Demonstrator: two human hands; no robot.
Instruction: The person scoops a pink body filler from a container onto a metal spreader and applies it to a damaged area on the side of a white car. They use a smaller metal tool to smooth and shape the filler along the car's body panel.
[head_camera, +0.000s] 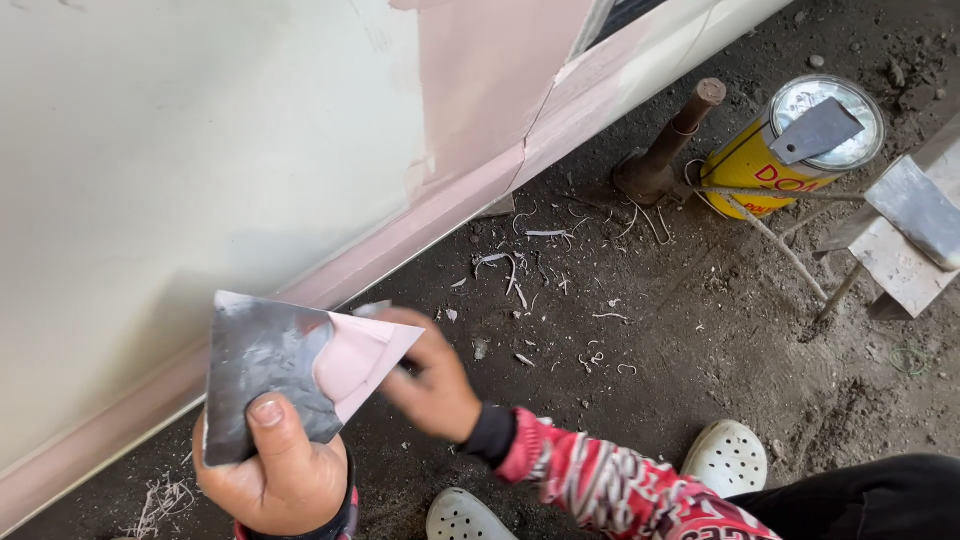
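My left hand (272, 468) grips a grey metal plate (262, 365) from below, thumb pressed on its face. A smear of pink putty (355, 358) covers the plate's right corner. My right hand (432, 385), blurred, is closed just behind that corner on a small grey spreader (372, 308); only the spreader's tip shows above the plate. Both hands are close to a pale car body panel (180, 170) with pink filler (480, 90) spread along its lower edge and seam.
A yellow can (745, 165) with a metal lid and a grey spreader (815, 130) lying on it stands at the upper right on the dirt floor (640, 340). Beside it are a rusty post (665, 150) and metal plates (915, 230). White clogs (725, 455) sit at the bottom.
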